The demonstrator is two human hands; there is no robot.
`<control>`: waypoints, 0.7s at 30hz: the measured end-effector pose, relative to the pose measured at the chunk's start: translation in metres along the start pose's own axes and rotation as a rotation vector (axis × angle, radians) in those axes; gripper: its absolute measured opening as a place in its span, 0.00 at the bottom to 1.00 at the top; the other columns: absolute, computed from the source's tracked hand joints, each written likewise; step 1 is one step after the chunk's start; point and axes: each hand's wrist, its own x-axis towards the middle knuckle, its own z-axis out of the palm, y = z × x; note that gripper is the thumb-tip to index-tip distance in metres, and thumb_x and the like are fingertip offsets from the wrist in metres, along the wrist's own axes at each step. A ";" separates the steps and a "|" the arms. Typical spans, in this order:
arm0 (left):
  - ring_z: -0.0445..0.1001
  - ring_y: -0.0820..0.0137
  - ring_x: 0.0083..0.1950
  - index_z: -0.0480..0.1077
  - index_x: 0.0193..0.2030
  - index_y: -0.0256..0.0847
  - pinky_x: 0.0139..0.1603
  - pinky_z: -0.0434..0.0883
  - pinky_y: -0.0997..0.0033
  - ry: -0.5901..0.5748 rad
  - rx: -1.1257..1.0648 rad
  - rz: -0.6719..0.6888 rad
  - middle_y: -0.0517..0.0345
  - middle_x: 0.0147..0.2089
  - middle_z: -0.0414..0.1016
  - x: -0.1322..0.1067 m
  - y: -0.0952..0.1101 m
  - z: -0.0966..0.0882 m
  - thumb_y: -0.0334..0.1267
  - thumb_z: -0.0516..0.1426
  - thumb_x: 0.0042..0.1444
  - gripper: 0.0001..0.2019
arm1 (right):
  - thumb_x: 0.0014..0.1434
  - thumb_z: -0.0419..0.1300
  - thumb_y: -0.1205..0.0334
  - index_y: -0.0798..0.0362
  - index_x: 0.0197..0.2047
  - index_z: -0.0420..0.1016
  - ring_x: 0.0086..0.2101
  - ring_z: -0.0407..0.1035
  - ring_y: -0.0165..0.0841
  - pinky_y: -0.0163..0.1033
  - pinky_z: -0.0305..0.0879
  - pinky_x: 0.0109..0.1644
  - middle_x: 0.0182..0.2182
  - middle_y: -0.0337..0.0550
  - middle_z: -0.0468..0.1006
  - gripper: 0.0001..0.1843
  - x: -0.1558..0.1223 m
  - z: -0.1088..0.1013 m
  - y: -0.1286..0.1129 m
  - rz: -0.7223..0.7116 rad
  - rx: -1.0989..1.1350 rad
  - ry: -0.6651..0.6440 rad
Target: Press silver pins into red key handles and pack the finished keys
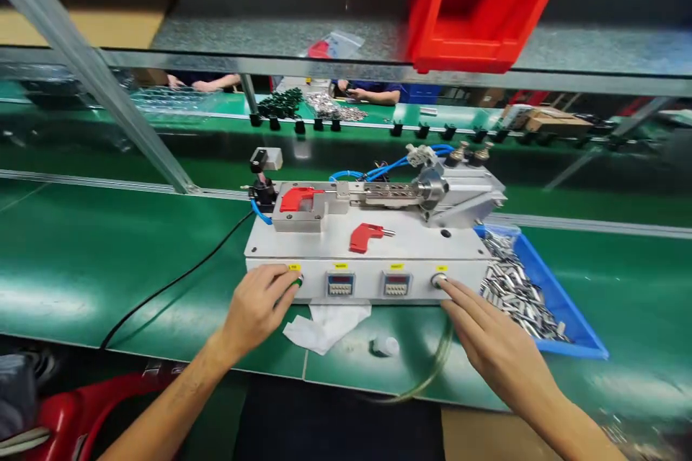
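A white press box point(411, 241) stands on the green bench. One red plastic part point(298, 197) sits in its metal fixture, and a second red part point(366, 236) lies loose on the box top. My left hand point(258, 308) has a fingertip on the green button point(297, 281) at the front left. My right hand point(489, 335), fingers stretched out, touches the button point(439, 279) at the front right. Both hands hold nothing. Two small digital displays point(340, 284) sit between the buttons.
A blue tray point(562, 306) of several metal pieces lies right of the box. A white cloth point(324, 325) and a small white bottle point(386, 346) lie in front. A red bin point(476, 3) sits on the shelf overhead. Other people's arms point(373, 94) show beyond the conveyor.
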 end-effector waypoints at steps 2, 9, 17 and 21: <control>0.79 0.63 0.42 0.75 0.47 0.42 0.41 0.74 0.65 -0.038 -0.031 -0.033 0.53 0.42 0.80 0.006 -0.003 0.001 0.33 0.53 0.71 0.09 | 0.70 0.50 0.72 0.51 0.53 0.78 0.61 0.73 0.46 0.52 0.76 0.62 0.61 0.52 0.78 0.18 -0.002 0.008 0.005 -0.028 -0.023 0.018; 0.80 0.64 0.42 0.75 0.47 0.44 0.40 0.75 0.66 -0.169 -0.114 -0.105 0.54 0.43 0.80 0.015 -0.007 -0.010 0.33 0.51 0.72 0.11 | 0.69 0.50 0.69 0.51 0.54 0.79 0.61 0.73 0.46 0.51 0.74 0.62 0.64 0.51 0.76 0.18 -0.021 0.024 0.021 -0.114 -0.050 0.064; 0.80 0.65 0.43 0.75 0.49 0.45 0.42 0.76 0.66 -0.257 -0.172 -0.097 0.55 0.44 0.80 0.021 -0.009 -0.018 0.32 0.50 0.73 0.11 | 0.67 0.46 0.74 0.55 0.52 0.77 0.55 0.76 0.48 0.52 0.74 0.54 0.64 0.58 0.74 0.20 -0.024 0.022 0.016 -0.152 -0.177 -0.028; 0.80 0.65 0.41 0.74 0.49 0.45 0.40 0.74 0.66 -0.248 -0.160 -0.096 0.56 0.42 0.80 0.021 -0.008 -0.016 0.34 0.50 0.74 0.11 | 0.65 0.46 0.75 0.53 0.52 0.77 0.52 0.79 0.44 0.47 0.76 0.51 0.65 0.54 0.74 0.22 -0.026 0.015 0.011 -0.095 -0.184 -0.095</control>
